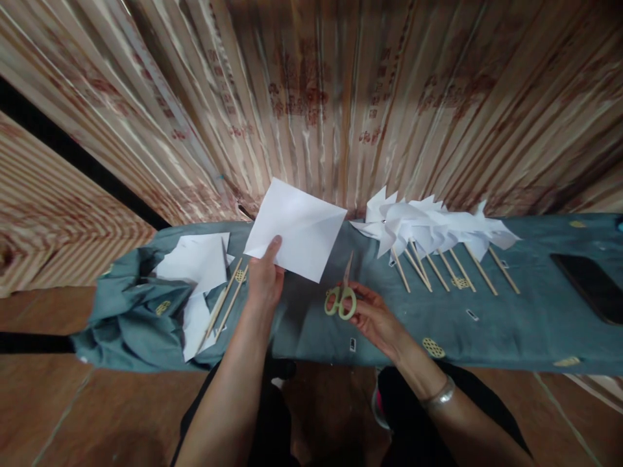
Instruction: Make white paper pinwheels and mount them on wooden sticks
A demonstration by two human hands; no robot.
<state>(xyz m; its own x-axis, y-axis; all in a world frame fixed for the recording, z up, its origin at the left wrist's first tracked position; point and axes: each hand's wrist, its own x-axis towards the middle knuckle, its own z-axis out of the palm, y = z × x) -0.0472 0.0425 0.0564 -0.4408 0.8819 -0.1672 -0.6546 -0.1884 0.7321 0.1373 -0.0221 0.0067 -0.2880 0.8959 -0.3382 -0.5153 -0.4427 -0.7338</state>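
A square sheet of white paper with faint diagonal creases is held up by my left hand, the thumb on top and the fingers beneath. My right hand grips a pair of scissors with pale green handles, the blades pointing up and away from me. The scissors are apart from the paper. To the right lies a row of white paper pinwheels on thin wooden sticks, overlapping one another.
On the left are loose white paper sheets and a few wooden sticks. A dark phone lies at the right. Everything rests on a grey-green cloth; a patterned curtain hangs behind.
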